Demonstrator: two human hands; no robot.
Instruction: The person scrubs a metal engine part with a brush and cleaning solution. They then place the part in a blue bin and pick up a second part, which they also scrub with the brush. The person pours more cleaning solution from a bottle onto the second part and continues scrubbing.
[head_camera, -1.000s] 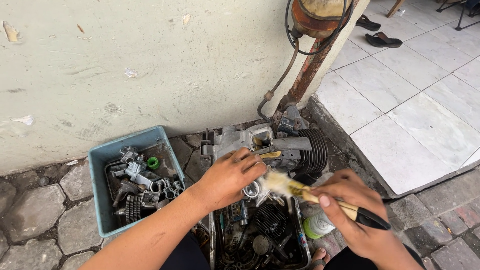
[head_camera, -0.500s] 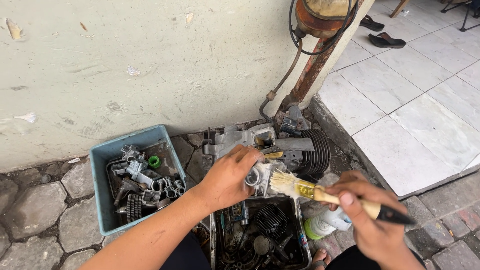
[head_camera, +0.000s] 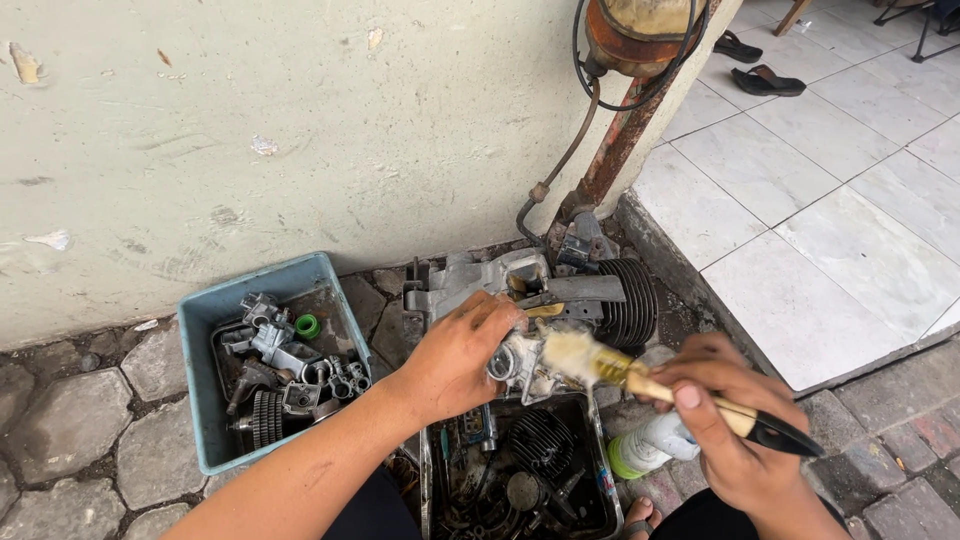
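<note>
- Far left: blue plastic tub (head_camera: 205, 330) on the cobbles against the wall, full of grey metal engine parts (head_camera: 285, 365), with one small green ring (head_camera: 308, 326) among them.
- Your left hand (head_camera: 455, 355) is clamped on a small metal part (head_camera: 512, 362), fingers curled over its top and holding it above the dark tray (head_camera: 428, 480).
- That tray sits just below the part and holds a finned cylinder (head_camera: 541, 440) plus loose oily bits.
- Behind the part: engine block (head_camera: 560, 290) on the ground, black fins to its right, touching the wall base.
- Brush (head_camera: 640, 378): bristles are on the part's right face, looks wet, hard to be sure.
- Your right hand (head_camera: 725, 420) is closed around the brush's handle, thumb on top.
- Just under that hand: white bottle with a green cap (head_camera: 645, 450), lying on its side.
- Far right: white tiled floor (head_camera: 820, 200), two sandals (head_camera: 755, 65) well apart from you.
</note>
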